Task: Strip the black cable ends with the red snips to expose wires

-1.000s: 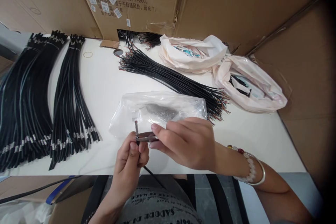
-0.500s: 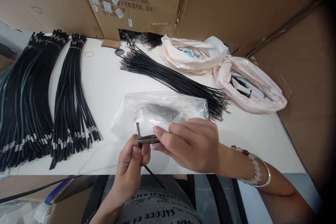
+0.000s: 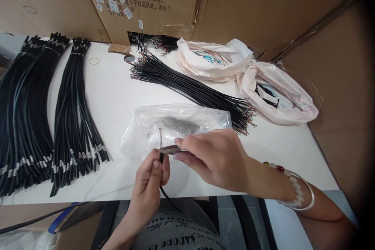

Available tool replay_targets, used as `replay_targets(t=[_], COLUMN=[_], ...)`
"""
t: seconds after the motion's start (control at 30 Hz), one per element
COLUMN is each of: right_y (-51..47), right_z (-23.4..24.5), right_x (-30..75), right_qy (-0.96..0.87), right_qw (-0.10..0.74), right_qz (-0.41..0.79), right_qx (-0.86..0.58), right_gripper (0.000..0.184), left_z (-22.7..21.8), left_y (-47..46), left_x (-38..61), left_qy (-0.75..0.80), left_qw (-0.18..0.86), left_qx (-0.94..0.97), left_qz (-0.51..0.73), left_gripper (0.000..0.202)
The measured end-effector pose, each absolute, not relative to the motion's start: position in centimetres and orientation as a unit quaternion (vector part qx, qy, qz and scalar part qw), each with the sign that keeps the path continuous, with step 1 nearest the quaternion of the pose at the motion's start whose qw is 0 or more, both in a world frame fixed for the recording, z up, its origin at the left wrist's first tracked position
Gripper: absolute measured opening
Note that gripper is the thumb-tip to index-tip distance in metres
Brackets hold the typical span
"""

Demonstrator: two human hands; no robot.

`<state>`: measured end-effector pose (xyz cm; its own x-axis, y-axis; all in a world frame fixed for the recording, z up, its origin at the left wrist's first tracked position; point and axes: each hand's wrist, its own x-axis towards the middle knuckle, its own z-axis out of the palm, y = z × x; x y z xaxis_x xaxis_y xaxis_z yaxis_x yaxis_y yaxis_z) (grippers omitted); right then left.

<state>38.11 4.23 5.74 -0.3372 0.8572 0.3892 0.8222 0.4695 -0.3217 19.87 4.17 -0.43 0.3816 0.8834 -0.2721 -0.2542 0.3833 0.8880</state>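
In the fingers of my left hand (image 3: pixel 152 174) a black cable (image 3: pixel 169 199) is pinched. Its silvery stripped end (image 3: pixel 161 138) points up above the thumb, and the rest hangs down past the table edge. My right hand (image 3: pixel 216 160) grips metal tweezers (image 3: pixel 170 149) between thumb and fingers. Their tip meets the cable at the base of the stripped part, just above my left fingertips. Part of the tweezers is hidden by my right hand. Behind both hands lies a clear plastic bag (image 3: pixel 134 129) holding a heap of small grey pieces (image 3: pixel 181 125).
Bundles of black cables (image 3: pixel 74 113) with silvery bands lie at the left. A bundle of thinner black wires (image 3: pixel 187 86) crosses the table (image 3: pixel 102 86) behind the bag. Two white bags (image 3: pixel 216 72) stand open at the back right. Cardboard walls (image 3: pixel 249 11) enclose the back and right.
Both hands have shifted slightly right relative to the bag, with the cable and tweezers still held. The cable's end stands more upright, and the camera view has turned a little.
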Motion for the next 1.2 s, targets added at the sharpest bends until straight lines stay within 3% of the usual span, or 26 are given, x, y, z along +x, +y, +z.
replay_targets(t=[0.17,0.3,0.4,0.53,0.77,1.2], right_y=[6.6,8.7,9.1,8.3,7.9,8.5], right_z=[5.4,5.2,4.9,4.3,3.6,4.3], right_x=[39.7,40.1,40.0,40.1,40.1,39.8], right_qy=[-0.760,-0.714,-0.712,-0.717,-0.740,-0.735], right_qw=[0.194,0.099,0.067,0.091,0.166,0.152], right_qz=[0.269,0.373,0.317,0.228,0.268,0.316], right_qx=[-0.559,-0.584,-0.624,-0.653,-0.594,-0.581], right_gripper=[0.020,0.021,0.018,0.020,0.023,0.021], left_z=[0.8,1.2,1.3,1.7,1.8,1.6], left_y=[4.7,5.6,6.4,7.0,7.1,6.1], left_x=[21.3,21.9,22.2,22.3,22.2,22.2], left_qy=[0.450,0.444,0.454,0.459,0.451,0.448], left_qw=[0.798,0.846,0.848,0.840,0.846,0.839], left_qx=[0.276,0.171,0.108,0.079,0.083,0.139], left_qz=[0.290,0.241,0.251,0.277,0.272,0.275], left_gripper=[0.044,0.035,0.029,0.021,0.020,0.029])
